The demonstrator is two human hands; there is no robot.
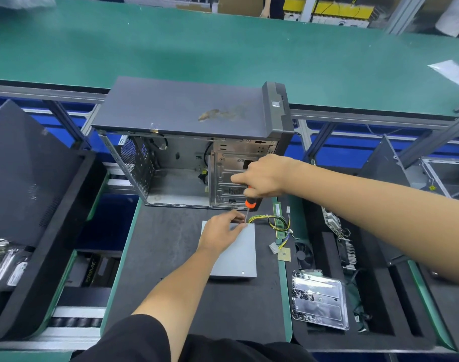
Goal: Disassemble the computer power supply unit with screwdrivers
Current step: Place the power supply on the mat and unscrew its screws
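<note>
Dark mat (171, 257); flat grey metal power supply (236, 254).
</note>
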